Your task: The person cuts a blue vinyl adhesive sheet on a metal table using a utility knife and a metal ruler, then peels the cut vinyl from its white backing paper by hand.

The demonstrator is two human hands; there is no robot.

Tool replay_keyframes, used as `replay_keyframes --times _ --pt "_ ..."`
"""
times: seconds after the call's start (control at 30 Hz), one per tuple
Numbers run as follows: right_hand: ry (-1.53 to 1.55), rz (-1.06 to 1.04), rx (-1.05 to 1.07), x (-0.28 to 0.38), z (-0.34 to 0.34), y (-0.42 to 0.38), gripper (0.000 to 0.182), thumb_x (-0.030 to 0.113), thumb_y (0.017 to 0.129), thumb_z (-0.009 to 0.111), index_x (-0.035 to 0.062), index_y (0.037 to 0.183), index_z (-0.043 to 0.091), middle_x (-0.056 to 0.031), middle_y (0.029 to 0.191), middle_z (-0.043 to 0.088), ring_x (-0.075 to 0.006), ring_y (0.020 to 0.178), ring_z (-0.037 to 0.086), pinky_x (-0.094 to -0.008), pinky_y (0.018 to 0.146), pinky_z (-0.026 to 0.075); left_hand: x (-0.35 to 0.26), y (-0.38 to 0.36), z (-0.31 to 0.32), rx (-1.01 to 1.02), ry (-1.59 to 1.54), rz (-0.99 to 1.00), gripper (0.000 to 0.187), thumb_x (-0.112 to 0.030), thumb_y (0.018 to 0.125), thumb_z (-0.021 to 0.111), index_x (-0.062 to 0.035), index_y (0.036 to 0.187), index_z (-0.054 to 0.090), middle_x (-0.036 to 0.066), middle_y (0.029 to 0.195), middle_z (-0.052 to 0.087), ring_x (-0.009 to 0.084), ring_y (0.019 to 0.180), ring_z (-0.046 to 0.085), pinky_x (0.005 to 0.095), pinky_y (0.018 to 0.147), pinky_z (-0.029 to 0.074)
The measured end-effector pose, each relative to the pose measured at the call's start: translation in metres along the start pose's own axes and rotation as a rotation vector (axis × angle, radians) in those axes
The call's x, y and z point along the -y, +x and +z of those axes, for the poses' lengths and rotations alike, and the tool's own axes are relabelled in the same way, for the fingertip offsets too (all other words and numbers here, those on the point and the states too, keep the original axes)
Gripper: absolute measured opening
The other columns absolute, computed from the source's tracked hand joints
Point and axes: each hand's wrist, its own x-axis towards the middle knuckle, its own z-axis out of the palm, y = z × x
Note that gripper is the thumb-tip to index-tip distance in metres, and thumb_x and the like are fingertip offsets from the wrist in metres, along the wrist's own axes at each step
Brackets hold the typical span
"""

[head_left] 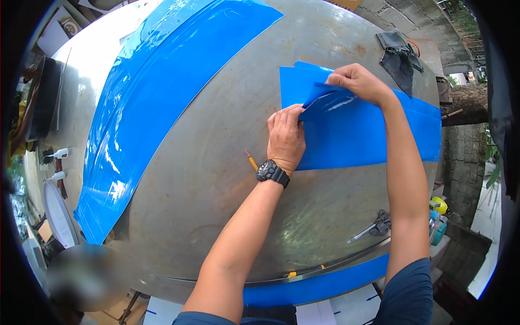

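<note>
My left hand [286, 135], with a black watch [272, 172] on the wrist, has its fingers closed at the lifted edge of a glossy blue plastic sheet [346, 141]. A pencil [251, 159] pokes out beside the watch, partly hidden. My right hand [360, 84], slightly blurred, pinches a raised part of the same sheet and bends it up into a curve. More blue layers lie under it. The sheet rests on a grey metal tabletop [211, 157].
A long blue sheet [162, 103] covers the left side of the tabletop. Scissors [371, 226] lie near my right forearm. A dark cloth [398, 59] is at the back right. A long metal ruler-like strip [346, 254] and a blue strip [314, 287] run along the front edge.
</note>
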Motion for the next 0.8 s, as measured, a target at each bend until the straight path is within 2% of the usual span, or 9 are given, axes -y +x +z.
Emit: replay_keyframes --times 0.1,0.2,0.3,0.33,0.4,0.53,0.7,0.8 --pt "-0.057 0.0 -0.073 -0.001 0.004 0.029 0.025 0.013 0.093 0.077 0.0014 0.115 0.077 -0.0096 0.099 0.077 -0.0194 0.09 0.071 -0.035 0.087 0.057 -0.001 -0.003 0.0 0.016 -0.003 -0.047 0.046 0.006 0.085 0.072 -0.0112 0.125 0.057 0.01 0.117 0.07 0.0327 0.115 0.065 0.0476 0.105 0.045" --pt "-0.268 -0.153 -0.005 -0.003 0.017 0.068 0.031 0.013 0.092 0.077 0.0043 0.122 0.076 -0.0119 0.108 0.078 -0.0237 0.1 0.072 -0.0382 0.091 0.057 -0.003 -0.003 0.002 -0.044 -0.052 -0.082 0.047 0.006 0.085 0.073 -0.0112 0.126 0.058 0.009 0.111 0.07 0.032 0.11 0.065 0.0461 0.102 0.046" --pt "-0.363 -0.106 -0.04 0.028 0.037 0.085 0.032 0.008 0.089 0.078 0.0064 0.122 0.077 -0.0137 0.115 0.078 -0.0276 0.106 0.072 -0.0408 0.094 0.057 -0.004 0.0 0.001 -0.036 -0.012 -0.067 0.043 0.005 0.085 0.073 -0.012 0.123 0.064 0.009 0.108 0.069 0.0311 0.106 0.065 0.0449 0.1 0.046" --pt "-0.394 -0.083 0.007 0.032 0.038 0.087 0.033 0.006 0.088 0.079 0.0068 0.12 0.077 -0.0137 0.115 0.077 -0.0283 0.107 0.072 -0.0412 0.094 0.058 -0.005 0.001 -0.001 -0.016 0.023 -0.056 0.041 0.005 0.086 0.073 -0.0124 0.122 0.066 0.009 0.108 0.069 0.0308 0.106 0.065 0.0444 0.099 0.046" --pt "-0.458 -0.042 0.105 0.037 0.041 0.096 0.034 0.002 0.085 0.08 0.0077 0.118 0.077 -0.0138 0.115 0.077 -0.0296 0.108 0.072 -0.0421 0.094 0.058 -0.004 0.001 -0.002 -0.004 0.028 -0.024 0.034 0.004 0.087 0.073 -0.0132 0.117 0.07 0.008 0.107 0.069 0.0303 0.105 0.065 0.0437 0.099 0.045" --pt "-0.506 -0.033 0.054 0.026 0.035 0.094 0.037 0.0 0.082 0.081 0.0068 0.118 0.074 -0.0125 0.115 0.075 -0.0295 0.105 0.071 -0.0427 0.092 0.058 -0.004 0.0 -0.003 0.016 0.016 -0.037 0.026 0.002 0.089 0.072 -0.0147 0.109 0.074 0.006 0.107 0.069 0.0287 0.108 0.065 0.0427 0.1 0.044" --pt "-0.46 -0.011 0.028 0.028 0.035 0.079 0.039 0.0 0.081 0.082 0.0059 0.119 0.072 -0.0098 0.106 0.072 -0.0275 0.097 0.069 -0.0415 0.086 0.057 -0.002 -0.002 0.0 0.003 0.043 -0.03 0.03 0.002 0.089 0.072 -0.0147 0.113 0.071 0.007 0.12 0.069 0.0292 0.117 0.065 0.045 0.107 0.044" --pt "-0.464 -0.109 0.006 0.017 0.029 0.077 0.033 0.005 0.082 0.083 0.0049 0.114 0.073 -0.0085 0.103 0.069 -0.026 0.091 0.066 -0.0392 0.082 0.055 -0.003 0.0 0.0 -0.002 0.056 -0.041 0.031 0.003 0.089 0.072 -0.0142 0.115 0.069 0.009 0.133 0.067 0.0305 0.122 0.064 0.0465 0.111 0.043"
